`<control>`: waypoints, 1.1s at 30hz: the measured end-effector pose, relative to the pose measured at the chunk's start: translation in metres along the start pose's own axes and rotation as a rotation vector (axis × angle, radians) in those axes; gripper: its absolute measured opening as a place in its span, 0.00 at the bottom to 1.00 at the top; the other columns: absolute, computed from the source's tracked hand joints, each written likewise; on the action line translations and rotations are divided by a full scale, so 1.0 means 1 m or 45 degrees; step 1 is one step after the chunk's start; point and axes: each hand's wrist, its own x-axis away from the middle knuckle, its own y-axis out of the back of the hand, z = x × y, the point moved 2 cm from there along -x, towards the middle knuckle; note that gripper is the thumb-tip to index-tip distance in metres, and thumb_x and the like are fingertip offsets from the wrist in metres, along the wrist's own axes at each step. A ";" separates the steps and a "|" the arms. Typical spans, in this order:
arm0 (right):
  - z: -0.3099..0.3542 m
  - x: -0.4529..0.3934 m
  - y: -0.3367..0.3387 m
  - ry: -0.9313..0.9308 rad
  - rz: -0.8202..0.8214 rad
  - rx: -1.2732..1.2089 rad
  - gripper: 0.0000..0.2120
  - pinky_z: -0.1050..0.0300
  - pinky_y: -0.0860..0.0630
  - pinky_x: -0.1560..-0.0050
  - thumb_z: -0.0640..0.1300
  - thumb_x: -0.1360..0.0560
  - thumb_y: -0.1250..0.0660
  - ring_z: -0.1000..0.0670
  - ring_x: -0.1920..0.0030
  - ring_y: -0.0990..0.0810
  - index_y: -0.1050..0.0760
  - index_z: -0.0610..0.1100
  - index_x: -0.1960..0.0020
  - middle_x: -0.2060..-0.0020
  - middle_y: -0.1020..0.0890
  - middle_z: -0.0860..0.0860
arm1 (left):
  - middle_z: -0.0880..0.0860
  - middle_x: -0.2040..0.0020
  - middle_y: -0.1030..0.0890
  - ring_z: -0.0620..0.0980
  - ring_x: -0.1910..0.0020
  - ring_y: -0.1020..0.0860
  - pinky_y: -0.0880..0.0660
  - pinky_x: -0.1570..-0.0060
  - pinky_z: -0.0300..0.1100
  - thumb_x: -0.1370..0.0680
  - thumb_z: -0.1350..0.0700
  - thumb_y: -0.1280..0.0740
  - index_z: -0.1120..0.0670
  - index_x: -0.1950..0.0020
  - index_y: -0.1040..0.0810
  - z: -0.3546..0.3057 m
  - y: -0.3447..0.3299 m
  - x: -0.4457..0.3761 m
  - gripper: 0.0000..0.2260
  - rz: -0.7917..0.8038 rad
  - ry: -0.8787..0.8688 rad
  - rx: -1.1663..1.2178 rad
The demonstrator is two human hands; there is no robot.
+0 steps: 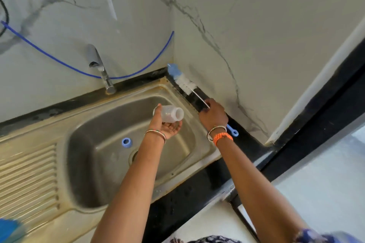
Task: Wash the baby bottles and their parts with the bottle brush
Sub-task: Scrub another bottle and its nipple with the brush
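The right hand (213, 115) covers the middle of the brush (184, 83) handle. A blurred blue thing (10, 230) is cut off at the bottom-left corner, and the left forearm hides part of the sink (110, 179) drain.

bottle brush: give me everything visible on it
The bottle brush is long and thin: a white bristle head with a blue tip pointing into the wall corner, a thin white stem, and a blue handle ending in a loop. It lies along the black counter strip right of the sink, beside the wall. The right hand grips its middle, hiding that stretch; the loop end shows past the wrist. Whether it is wet cannot be told. The left hand holds a bottle apart from it.
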 end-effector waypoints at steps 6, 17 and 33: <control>0.055 0.029 0.021 0.046 -0.168 -0.387 0.07 0.58 0.29 0.59 0.44 0.25 0.36 0.45 0.57 0.20 0.19 0.48 0.54 0.60 0.17 0.48 | 0.59 0.57 0.24 0.53 0.60 0.25 0.26 0.61 0.45 0.25 0.40 0.36 0.60 0.49 0.28 -0.037 -0.011 0.027 0.22 0.025 -0.180 0.027; 0.130 0.054 0.014 0.367 -0.103 -0.543 0.05 0.60 0.26 0.56 0.45 0.28 0.30 0.51 0.57 0.19 0.17 0.51 0.54 0.61 0.16 0.52 | 0.58 0.56 0.24 0.52 0.60 0.25 0.26 0.63 0.43 0.24 0.41 0.36 0.58 0.47 0.28 -0.131 -0.001 0.091 0.20 0.075 -0.529 0.183; 0.134 0.059 0.006 0.632 -0.278 -0.479 0.04 0.46 0.24 0.50 0.42 0.30 0.26 0.48 0.61 0.18 0.16 0.50 0.58 0.62 0.15 0.54 | 0.53 0.59 0.24 0.48 0.65 0.25 0.27 0.66 0.38 0.23 0.39 0.40 0.56 0.33 0.32 -0.199 0.052 0.124 0.26 -0.343 -0.798 0.371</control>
